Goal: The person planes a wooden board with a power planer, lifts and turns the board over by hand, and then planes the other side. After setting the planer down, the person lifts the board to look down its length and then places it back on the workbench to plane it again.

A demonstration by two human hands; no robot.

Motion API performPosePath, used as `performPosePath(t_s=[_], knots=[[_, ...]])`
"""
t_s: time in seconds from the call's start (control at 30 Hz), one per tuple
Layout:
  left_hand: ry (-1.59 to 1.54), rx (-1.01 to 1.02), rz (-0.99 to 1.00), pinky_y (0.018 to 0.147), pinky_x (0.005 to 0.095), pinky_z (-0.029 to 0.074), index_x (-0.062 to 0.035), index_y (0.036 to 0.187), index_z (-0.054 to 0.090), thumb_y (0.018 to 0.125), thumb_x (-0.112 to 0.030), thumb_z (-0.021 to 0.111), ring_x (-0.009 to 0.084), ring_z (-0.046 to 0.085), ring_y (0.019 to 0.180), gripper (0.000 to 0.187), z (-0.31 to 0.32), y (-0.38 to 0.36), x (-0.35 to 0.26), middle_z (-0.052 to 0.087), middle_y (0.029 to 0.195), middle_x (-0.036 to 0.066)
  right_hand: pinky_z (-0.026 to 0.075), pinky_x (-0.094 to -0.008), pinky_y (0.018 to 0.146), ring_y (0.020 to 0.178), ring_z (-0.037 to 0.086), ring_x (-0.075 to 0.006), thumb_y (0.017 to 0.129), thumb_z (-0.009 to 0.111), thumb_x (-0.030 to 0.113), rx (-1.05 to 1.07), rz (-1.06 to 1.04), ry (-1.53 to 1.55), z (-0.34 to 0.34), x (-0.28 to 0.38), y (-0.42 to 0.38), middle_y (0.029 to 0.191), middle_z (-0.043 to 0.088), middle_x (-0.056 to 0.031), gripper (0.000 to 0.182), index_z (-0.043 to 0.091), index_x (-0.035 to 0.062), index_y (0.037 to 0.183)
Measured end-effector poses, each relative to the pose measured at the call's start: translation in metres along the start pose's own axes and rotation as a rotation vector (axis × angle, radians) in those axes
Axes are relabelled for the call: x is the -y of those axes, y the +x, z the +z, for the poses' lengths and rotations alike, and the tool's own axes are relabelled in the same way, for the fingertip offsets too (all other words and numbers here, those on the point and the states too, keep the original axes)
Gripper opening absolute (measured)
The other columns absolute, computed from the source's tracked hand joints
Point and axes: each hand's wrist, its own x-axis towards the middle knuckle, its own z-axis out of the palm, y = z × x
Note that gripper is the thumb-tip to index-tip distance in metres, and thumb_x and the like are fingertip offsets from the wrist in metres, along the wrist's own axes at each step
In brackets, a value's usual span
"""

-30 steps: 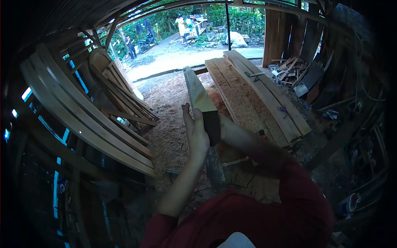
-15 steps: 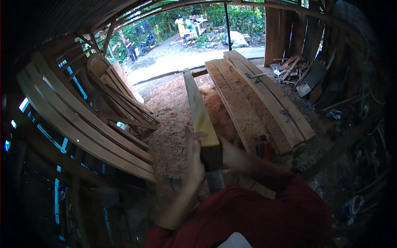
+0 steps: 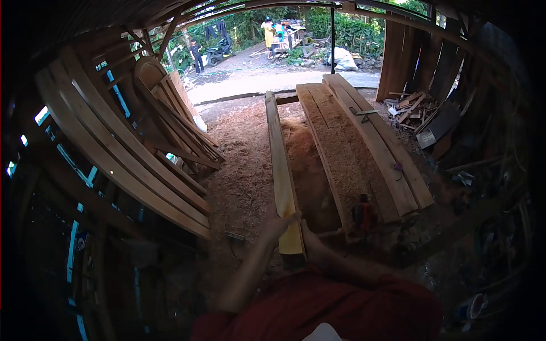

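1. Loose sawdust covers much of the workshop floor ahead of both hands, so firm footing would matter.
2. Between the hands lies the long beam, running straight ahead, its near end just bodyward of them.
3. Left hand grips its left side, digits curled over the top; right hand sits against the right side, too dim to tell how far it closes.
4. Good handling likely calls for even pressure from both palms and clearance from the red tool, right of the right hand.
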Motion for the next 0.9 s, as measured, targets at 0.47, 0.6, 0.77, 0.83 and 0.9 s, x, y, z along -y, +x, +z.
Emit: performPosePath(t_s=[0.47, 0.6, 0.77, 0.83, 0.9], knots=[[0.134, 0.012, 0.125, 0.089, 0.0385, 0.058, 0.0024, 0.142, 0.040, 0.078, -0.007, 0.082, 0.0275, 0.066, 0.111, 0.078, 0.039, -0.082, 0.035, 0.060, 0.123, 0.017, 0.061, -0.0378, 0.090, 0.111, 0.070, -0.0238, 0.110, 0.028, 0.062, -0.129, -0.025, -0.127, -0.018, -0.050, -0.088, 0.129, 0.065, -0.0131, 0.071, 0.042, 0.0067, 0.152], [0.165, 0.021, 0.159, 0.095, 0.0396, 0.056, 0.0015, 0.147, 0.037, 0.077, -0.009, 0.082, 0.0279, 0.063, 0.116, 0.083, 0.036, -0.121, 0.053, 0.058, 0.129, 0.018, 0.059, -0.0369, 0.092, 0.112, 0.069, -0.0239, 0.110, 0.026, 0.061, -0.209, 0.017, -0.174, -0.008, -0.073, -0.121, 0.128, 0.065, -0.0129, 0.072, 0.044, 0.0054, 0.152], [0.098, 0.015, 0.138, 0.097, 0.0394, 0.055, 0.0001, 0.147, 0.038, 0.078, -0.009, 0.082, 0.0267, 0.062, 0.120, 0.082, 0.029, -0.183, 0.060, 0.057, 0.131, 0.017, 0.058, -0.0383, 0.093, 0.111, 0.069, -0.0254, 0.111, 0.027, 0.059, -0.244, 0.051, -0.168, -0.020, -0.120, -0.150, 0.128, 0.065, -0.0140, 0.071, 0.045, 0.0044, 0.151], [0.104, -0.003, 0.121, 0.097, 0.0389, 0.055, -0.0005, 0.146, 0.038, 0.080, -0.008, 0.081, 0.0261, 0.062, 0.120, 0.079, 0.024, -0.205, 0.056, 0.058, 0.130, 0.016, 0.058, -0.0386, 0.092, 0.111, 0.069, -0.0259, 0.111, 0.028, 0.059, -0.241, 0.066, -0.177, -0.024, -0.139, -0.155, 0.129, 0.065, -0.0143, 0.070, 0.045, 0.0041, 0.151], [0.076, -0.002, 0.090, 0.097, 0.0383, 0.055, -0.0011, 0.146, 0.038, 0.081, -0.007, 0.081, 0.0253, 0.061, 0.121, 0.078, 0.018, -0.217, 0.054, 0.058, 0.129, 0.015, 0.057, -0.0390, 0.091, 0.109, 0.069, -0.0259, 0.112, 0.031, 0.057, -0.246, 0.010, -0.153, -0.031, -0.155, -0.157, 0.127, 0.066, -0.0145, 0.067, 0.049, 0.0030, 0.148]])
